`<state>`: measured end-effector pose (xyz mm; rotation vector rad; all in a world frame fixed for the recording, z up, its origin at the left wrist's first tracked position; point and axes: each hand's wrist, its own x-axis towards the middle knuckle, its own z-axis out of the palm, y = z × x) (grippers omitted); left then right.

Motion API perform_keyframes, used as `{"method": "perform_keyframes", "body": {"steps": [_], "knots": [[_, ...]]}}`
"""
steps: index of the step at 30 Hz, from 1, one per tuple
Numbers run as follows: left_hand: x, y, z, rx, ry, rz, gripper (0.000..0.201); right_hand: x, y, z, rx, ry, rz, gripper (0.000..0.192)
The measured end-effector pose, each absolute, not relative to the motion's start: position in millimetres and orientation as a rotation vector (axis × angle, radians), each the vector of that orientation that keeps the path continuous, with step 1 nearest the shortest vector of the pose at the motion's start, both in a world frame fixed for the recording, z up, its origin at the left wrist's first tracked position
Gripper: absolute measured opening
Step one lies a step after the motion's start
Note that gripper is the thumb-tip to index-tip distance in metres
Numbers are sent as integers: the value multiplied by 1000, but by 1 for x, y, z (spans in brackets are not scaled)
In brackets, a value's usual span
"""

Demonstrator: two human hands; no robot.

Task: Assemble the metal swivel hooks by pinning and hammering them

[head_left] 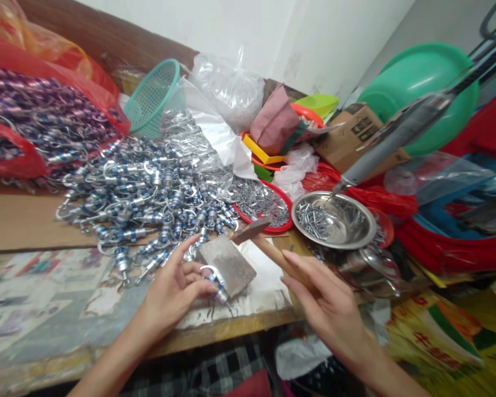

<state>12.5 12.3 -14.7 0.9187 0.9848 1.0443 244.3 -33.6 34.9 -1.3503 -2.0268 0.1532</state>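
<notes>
The left hand [171,292] pinches a swivel clip [216,285] against the steel block [227,264] at the bench edge; the right hand [326,300] grips a hammer [254,229] by its wooden handle, head raised over the block. It looks like the striking step: the blow must land squarely, clear of fingers.

Just past my left fingers [192,259] a metal block [227,264] lies on the table [215,331], a clip [217,286] at my fingertips. Behind them spreads the clip heap [149,187]. Beyond my right fingers [301,270] sits a steel bowl [334,220] holding pins [314,216].
</notes>
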Motion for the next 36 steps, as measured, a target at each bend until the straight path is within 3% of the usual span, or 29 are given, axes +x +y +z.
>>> {"method": "perform_keyframes", "body": {"steps": [3, 13, 15, 19, 21, 28, 31, 36], "knots": [[13, 13, -13, 913, 975, 1049, 88, 235, -46, 38, -1215, -2193, 86, 54], [14, 14, -13, 891, 1002, 1073, 88, 237, -60, 17, -1347, -2207, 294, 48], [13, 13, -13, 908, 1047, 1062, 73, 243, -50, 13, -1412, -2090, 352, 41], [12, 9, -11, 1146, 1292, 964, 20, 256, -13, -3, -1592, -1951, 443, 33], [12, 7, -11, 1267, 1385, 965, 11, 260, 9, -11, -1667, -2083, 434, 29], [15, 7, -12, 1498, 1309, 1167, 3, 266, 107, -8, -1900, -2219, 79, 30], [17, 8, -9, 1550, 1265, 1108, 5, 263, 145, -3, -2001, -2329, 86, 19], [15, 9, -8, 1593, 1232, 1067, 13, 254, 165, 0, -2035, -2385, 136, 31]]}}
